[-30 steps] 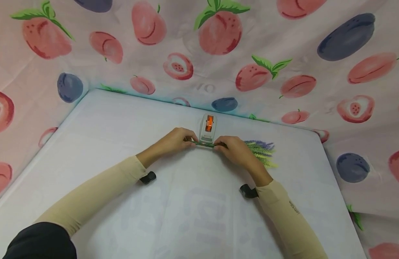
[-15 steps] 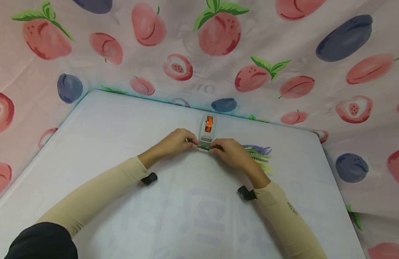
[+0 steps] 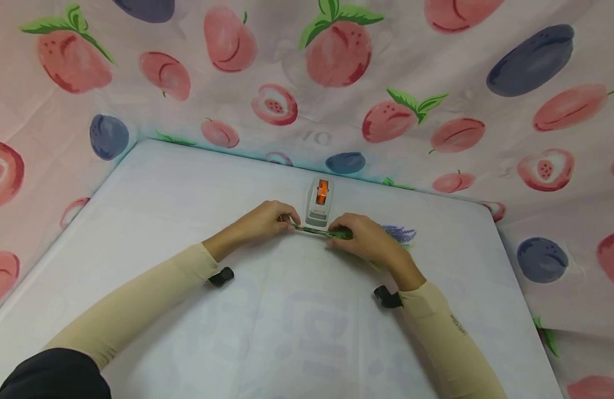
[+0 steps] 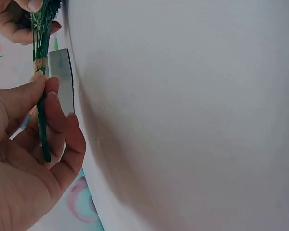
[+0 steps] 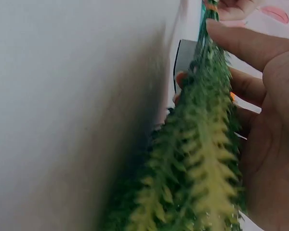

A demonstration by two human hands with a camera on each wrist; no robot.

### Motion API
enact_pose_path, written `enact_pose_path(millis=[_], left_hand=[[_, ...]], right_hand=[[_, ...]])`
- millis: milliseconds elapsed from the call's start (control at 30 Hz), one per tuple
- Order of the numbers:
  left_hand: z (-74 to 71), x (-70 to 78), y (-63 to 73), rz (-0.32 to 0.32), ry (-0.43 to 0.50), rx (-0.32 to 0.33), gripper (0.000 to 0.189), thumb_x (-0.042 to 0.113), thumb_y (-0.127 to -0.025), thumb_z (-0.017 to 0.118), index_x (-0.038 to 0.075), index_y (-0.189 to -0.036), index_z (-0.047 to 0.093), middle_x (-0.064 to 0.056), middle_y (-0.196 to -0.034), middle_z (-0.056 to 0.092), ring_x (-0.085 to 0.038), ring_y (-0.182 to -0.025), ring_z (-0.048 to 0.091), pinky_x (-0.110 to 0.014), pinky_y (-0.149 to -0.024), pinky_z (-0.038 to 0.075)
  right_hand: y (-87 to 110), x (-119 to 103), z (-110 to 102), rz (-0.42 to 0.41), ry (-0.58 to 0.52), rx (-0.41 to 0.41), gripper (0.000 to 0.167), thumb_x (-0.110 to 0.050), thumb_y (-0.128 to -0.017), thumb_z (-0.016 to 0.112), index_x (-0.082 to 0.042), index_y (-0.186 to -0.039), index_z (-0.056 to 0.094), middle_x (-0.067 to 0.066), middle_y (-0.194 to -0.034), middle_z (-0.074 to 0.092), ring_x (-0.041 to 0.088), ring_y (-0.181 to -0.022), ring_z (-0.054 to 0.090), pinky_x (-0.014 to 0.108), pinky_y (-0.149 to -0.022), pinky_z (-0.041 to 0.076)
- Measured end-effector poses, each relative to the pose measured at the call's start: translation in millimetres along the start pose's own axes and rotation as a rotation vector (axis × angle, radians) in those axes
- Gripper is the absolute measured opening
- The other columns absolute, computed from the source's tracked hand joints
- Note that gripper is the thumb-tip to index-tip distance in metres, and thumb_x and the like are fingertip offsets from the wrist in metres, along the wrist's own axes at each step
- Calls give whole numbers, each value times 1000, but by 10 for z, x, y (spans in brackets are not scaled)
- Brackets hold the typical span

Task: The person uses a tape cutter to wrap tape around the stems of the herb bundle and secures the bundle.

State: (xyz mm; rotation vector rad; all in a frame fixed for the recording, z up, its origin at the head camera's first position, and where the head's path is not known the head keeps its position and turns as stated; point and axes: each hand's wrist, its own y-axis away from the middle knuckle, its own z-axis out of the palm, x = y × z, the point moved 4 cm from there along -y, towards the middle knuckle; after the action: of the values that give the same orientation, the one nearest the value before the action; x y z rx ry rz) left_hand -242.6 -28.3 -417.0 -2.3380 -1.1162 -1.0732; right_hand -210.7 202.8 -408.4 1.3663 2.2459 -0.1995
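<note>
A bunch of lavender-like sprigs (image 3: 400, 234), purple and yellow-green at the heads, lies crosswise between my hands just above the table. My left hand (image 3: 267, 220) pinches its green stems (image 4: 42, 127) between thumb and fingers, close below a tan-orange band (image 4: 39, 63) wrapped round them. Higher up, where the leaves begin, my right hand (image 3: 369, 235) holds the bunch with thumb and fingers; leafy yellow-green spikes (image 5: 207, 159) fill the right wrist view. Right behind the stems stands a grey tape dispenser (image 3: 317, 215) with an orange roll (image 3: 322, 191).
The white-covered table (image 3: 287, 332) runs back to a hanging cloth (image 3: 187, 33) printed with fruit. Black wrist cameras (image 3: 221, 276) sit under both forearms.
Both hands drew close together, then spread apart along the stems. The right hand shifted right and now covers more of the flower heads. The tape dispenser stayed in place.
</note>
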Motion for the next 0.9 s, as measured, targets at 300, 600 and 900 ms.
enact_pose_path(millis=[300, 600, 900], left_hand=[[-37, -69, 88, -63, -8, -10, 8, 4, -94, 70, 8, -100, 74, -3, -88, 72, -15, -84, 63, -33, -81, 50], [-119, -82, 215, -94, -27, -11, 7, 4, -93, 72, 10, -95, 75, -4, -96, 72, -20, -94, 61, -37, -85, 50], [-159, -92, 274, -97, -71, 2, 4, 6, -93, 73, 3, -95, 74, -5, -95, 70, -20, -91, 59, -38, -84, 50]], right_hand=[[26, 20, 2, -27, 47, -28, 41, -40, -88, 80, -15, -119, 72, -3, -111, 67, 15, -95, 60, 36, -85, 51], [15, -54, 56, -36, 40, -15, 35, -38, -88, 81, -16, -115, 74, -3, -108, 68, 14, -95, 61, 38, -88, 53], [9, -89, 100, -33, 90, -39, 45, -44, -88, 79, -15, -122, 71, -1, -117, 67, 16, -104, 60, 39, -93, 51]])
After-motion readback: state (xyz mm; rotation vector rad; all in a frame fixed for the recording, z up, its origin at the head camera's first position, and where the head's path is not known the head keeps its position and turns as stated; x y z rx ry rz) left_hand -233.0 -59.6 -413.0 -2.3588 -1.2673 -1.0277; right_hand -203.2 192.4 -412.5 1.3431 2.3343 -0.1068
